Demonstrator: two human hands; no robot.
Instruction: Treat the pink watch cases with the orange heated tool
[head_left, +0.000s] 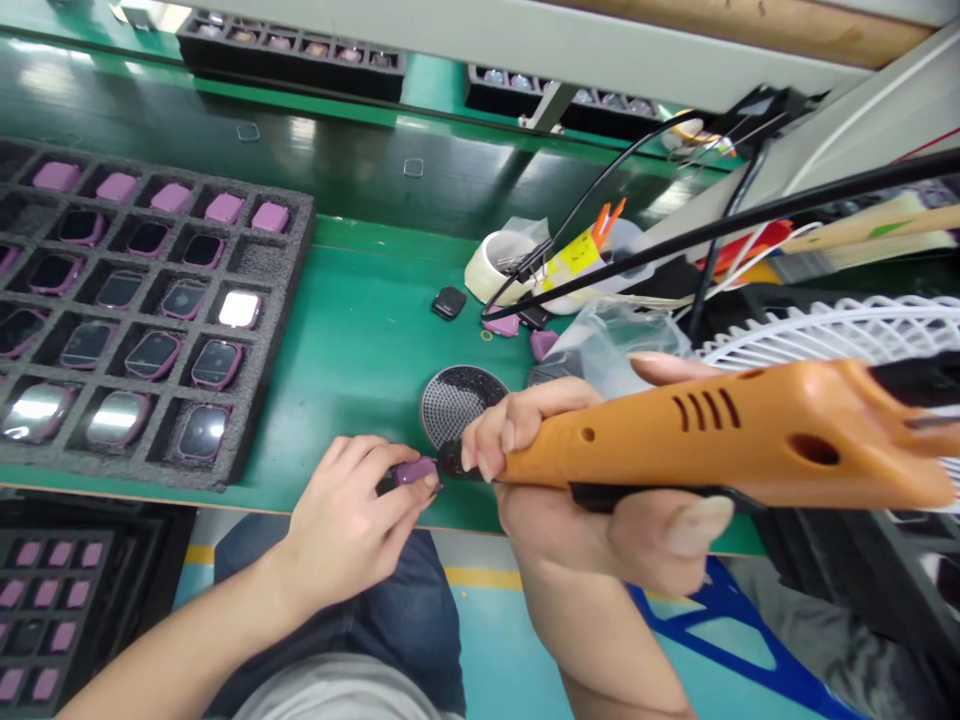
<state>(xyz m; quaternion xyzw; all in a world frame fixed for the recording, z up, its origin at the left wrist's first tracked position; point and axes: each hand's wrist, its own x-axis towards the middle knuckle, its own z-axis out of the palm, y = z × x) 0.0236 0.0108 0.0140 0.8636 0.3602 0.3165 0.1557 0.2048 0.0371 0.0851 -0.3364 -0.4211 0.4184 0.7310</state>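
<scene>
My left hand [349, 510] is closed, pinching a small purple watch case [415, 470] edge-on above the front edge of the green bench. In my right hand [570, 520] is an orange electric screwdriver [660, 440], lying nearly level with its black nose toward the watch case. The nose is right beside the case; whether the bit touches it I cannot tell. Just behind the nose sits a round, perforated tray [454, 400] with dark small bits on it, partly covered by my right fingers.
A grey foam tray [300, 250] of purple watches fills the left. Behind the round tray are a black watch-like piece [448, 302], a cream tape roll [491, 265] and purple parts [544, 345]. Black cables [645, 265] cross the right, above a white fan guard [825, 325].
</scene>
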